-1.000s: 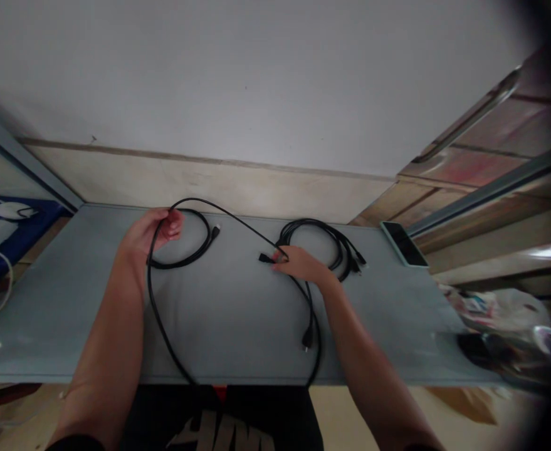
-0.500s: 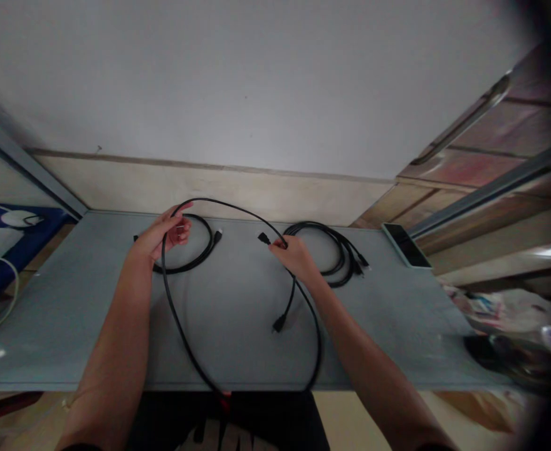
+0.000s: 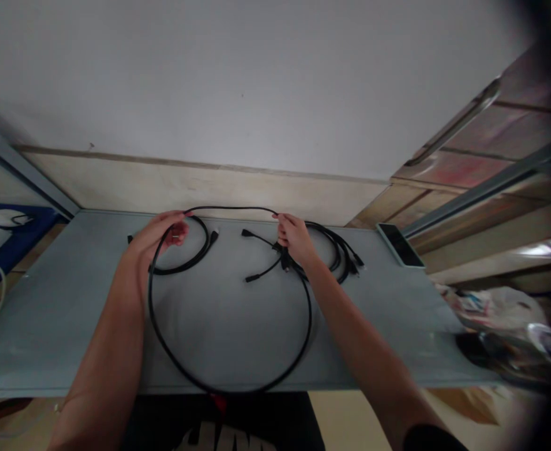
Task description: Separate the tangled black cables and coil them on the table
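A long black cable [image 3: 152, 307] forms a wide loop between my hands, its lower curve hanging by the table's front edge. My left hand [image 3: 165, 233] has its thumb and forefinger closed on the loop's upper left. Over at the upper right, my right hand [image 3: 294, 237] pinches the same cable. Several black connector ends stick out beneath the right hand, one plug [image 3: 252, 278] pointing left. Behind the left hand lies a coiled black cable [image 3: 204, 250]. Another coiled bundle of black cables [image 3: 338, 241] rests just right of my right hand, partly covered by it.
The grey table [image 3: 59, 300] meets a pale wall behind. A phone [image 3: 401, 245] lies at its right rear. Plastic bags [image 3: 505, 307] and a dark round object [image 3: 477, 349] are at the far right. A blue surface with a white cord [image 3: 2, 282] is at the left.
The cable between my hands has drawn into a rounder, closed loop. My right hand has risen slightly and now pinches the cable's top, with connector ends gathered beneath it.
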Available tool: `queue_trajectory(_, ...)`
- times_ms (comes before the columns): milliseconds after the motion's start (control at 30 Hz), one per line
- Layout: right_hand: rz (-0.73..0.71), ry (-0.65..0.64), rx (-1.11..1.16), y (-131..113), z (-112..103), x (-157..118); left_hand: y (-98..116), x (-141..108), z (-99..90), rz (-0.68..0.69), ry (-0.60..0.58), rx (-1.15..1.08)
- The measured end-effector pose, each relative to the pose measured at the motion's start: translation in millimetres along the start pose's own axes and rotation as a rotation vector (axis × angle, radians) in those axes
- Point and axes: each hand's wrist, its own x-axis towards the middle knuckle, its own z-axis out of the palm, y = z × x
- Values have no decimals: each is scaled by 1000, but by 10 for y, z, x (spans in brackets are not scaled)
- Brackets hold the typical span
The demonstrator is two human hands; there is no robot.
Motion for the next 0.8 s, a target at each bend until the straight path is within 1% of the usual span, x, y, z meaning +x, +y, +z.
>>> queue_trajectory(100,3,-24,198,-70,-80,-140,-25,-7,72,-14,-4,133)
queue_trajectory(167,52,-105,253,-111,-122,-212,-65,16,122,38,47,264)
queue_trajectory(233,104,-187,290,-134,-147,-262,-113,50,182,145,128,443)
queue_trajectory(300,149,-257,319,-142,-153,-298,-157,80,255,288,198,629)
queue_trajectory(400,207,-339,331,-155,-143,-354,-199,98,379,470,225,809)
queue_trajectory(467,245,-396,295,-177,-149,-399,-210,93,448,545,228,848)
queue_trajectory(567,280,-466,250,-219,-205,-463,-206,71,510,624,264,817)
queue_trajectory(700,309,-536,259,-228,-305,-511,-188,27,561,682,292,779)
queue_trajectory(800,354,-599,250,-204,-307,-529,-197,0,619,714,283,805)
